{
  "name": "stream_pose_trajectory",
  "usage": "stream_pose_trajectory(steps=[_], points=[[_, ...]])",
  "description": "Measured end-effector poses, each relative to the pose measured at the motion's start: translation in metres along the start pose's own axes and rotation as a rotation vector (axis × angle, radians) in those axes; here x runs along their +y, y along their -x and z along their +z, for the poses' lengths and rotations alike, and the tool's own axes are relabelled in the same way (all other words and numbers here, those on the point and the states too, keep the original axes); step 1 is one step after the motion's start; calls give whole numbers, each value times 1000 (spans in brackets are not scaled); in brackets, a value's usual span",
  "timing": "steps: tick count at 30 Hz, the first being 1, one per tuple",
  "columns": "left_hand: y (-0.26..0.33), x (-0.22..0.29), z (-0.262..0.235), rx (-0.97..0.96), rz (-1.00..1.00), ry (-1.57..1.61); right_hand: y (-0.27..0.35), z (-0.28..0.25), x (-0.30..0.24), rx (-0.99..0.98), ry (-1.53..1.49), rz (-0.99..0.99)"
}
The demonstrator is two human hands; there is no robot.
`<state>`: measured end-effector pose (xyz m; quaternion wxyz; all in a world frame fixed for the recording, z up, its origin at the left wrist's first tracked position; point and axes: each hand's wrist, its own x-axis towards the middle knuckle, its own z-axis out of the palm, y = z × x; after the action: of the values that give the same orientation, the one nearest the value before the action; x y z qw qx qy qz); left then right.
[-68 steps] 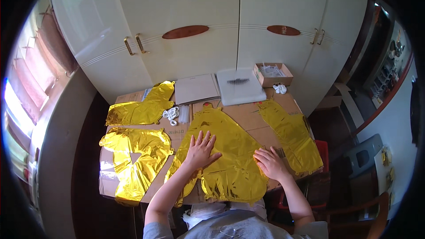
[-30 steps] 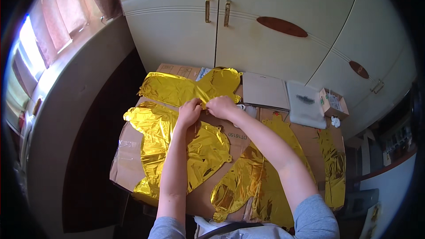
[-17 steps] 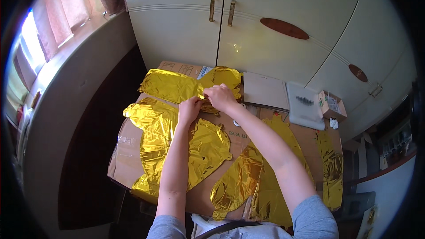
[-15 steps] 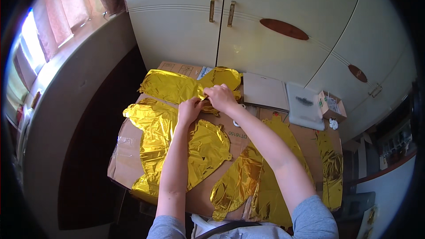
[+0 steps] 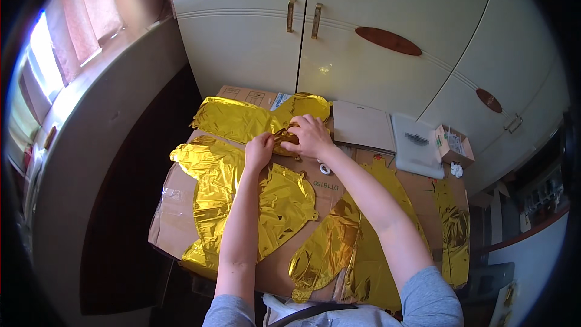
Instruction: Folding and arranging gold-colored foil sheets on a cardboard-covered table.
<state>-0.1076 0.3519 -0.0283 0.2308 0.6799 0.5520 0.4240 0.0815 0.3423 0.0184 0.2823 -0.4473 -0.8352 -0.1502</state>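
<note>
Since approx. 2 s earlier I moved both hands off the near foil to the far gold foil balloon (image 5: 242, 120). Left hand (image 5: 259, 150) and right hand (image 5: 310, 136) pinched its crumpled neck; smoothing stopped.

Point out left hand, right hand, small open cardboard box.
left hand (image 5: 259, 150), head view, back of hand
right hand (image 5: 310, 135), head view, knuckles
small open cardboard box (image 5: 452, 145), head view, near side wall
</note>
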Motion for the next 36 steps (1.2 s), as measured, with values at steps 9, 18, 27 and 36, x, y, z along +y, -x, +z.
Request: stream_pose_trajectory(steps=[9,18,27,36], points=[[0,7,-2,-25,-44,21,4,10,19,-121,10,44],[4,4,2,11,69,-116,-2,9,14,-136,16,58],[3,12,-1,156,165,-133,-4,8,32,-87,76,168],[-9,-2,-17,581,249,-87,-55,-80,8,349,264,-130]])
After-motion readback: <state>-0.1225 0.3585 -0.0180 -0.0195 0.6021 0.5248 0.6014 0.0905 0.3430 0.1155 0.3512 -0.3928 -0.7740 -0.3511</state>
